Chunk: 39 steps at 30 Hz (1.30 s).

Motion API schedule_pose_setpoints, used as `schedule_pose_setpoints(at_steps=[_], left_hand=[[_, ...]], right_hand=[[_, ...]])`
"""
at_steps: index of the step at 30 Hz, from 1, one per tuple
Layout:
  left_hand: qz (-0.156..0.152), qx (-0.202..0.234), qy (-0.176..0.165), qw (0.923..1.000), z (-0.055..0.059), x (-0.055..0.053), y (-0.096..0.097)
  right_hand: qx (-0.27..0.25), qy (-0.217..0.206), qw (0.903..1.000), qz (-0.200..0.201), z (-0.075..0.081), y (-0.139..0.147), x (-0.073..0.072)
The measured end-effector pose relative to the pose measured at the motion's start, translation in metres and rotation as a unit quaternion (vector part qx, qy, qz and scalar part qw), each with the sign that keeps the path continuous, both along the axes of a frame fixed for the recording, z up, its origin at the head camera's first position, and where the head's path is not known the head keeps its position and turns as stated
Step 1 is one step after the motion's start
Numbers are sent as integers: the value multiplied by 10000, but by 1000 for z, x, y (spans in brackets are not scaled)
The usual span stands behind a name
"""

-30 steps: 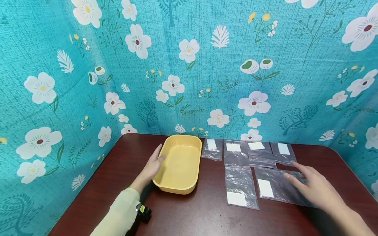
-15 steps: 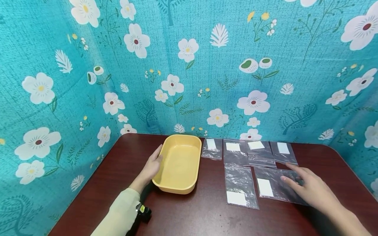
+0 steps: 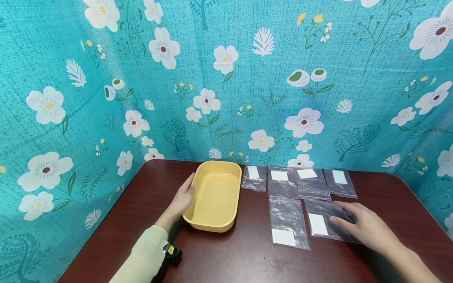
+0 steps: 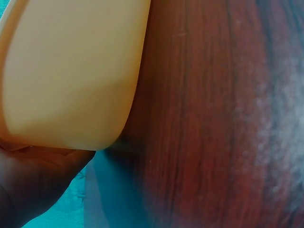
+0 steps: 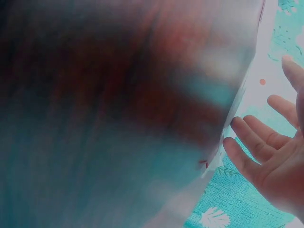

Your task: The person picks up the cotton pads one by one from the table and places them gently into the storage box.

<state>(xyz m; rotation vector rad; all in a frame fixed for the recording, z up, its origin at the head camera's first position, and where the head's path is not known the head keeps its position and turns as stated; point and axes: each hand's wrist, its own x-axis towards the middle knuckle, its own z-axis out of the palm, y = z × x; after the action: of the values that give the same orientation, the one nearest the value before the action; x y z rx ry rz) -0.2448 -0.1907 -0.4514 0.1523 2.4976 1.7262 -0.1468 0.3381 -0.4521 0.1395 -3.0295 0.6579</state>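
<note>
The bench [image 3: 230, 259] is dark red-brown with streaky lines and a bit shiny; the yellow tub [image 3: 212, 196] is on it, though I can't tell if it sits flat; right of the tub's far half, a small bag [image 3: 254, 183] lies just beside it; then, going away from the tub, come a second bag [image 3: 283, 187], third bag [image 3: 313, 185] and fourth bag [image 3: 342, 188]; right of the tub's near half lie a tall bag [image 3: 287, 218] and, farther off, a wide bag [image 3: 325, 209]; each see-through bag has a white patch [image 3: 318, 225].
</note>
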Motion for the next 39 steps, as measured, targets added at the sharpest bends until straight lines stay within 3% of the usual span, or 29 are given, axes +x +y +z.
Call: schedule_pose_setpoints(at_steps=[22,39], left_hand=[[8,-37,-101,9999,1,-1,0],[18,-110,-57,9999,-1,-2,-1]], right_hand=[[652,37,9977,165,-6,2,-7],[187,205,9995,164,-11,6,-7]])
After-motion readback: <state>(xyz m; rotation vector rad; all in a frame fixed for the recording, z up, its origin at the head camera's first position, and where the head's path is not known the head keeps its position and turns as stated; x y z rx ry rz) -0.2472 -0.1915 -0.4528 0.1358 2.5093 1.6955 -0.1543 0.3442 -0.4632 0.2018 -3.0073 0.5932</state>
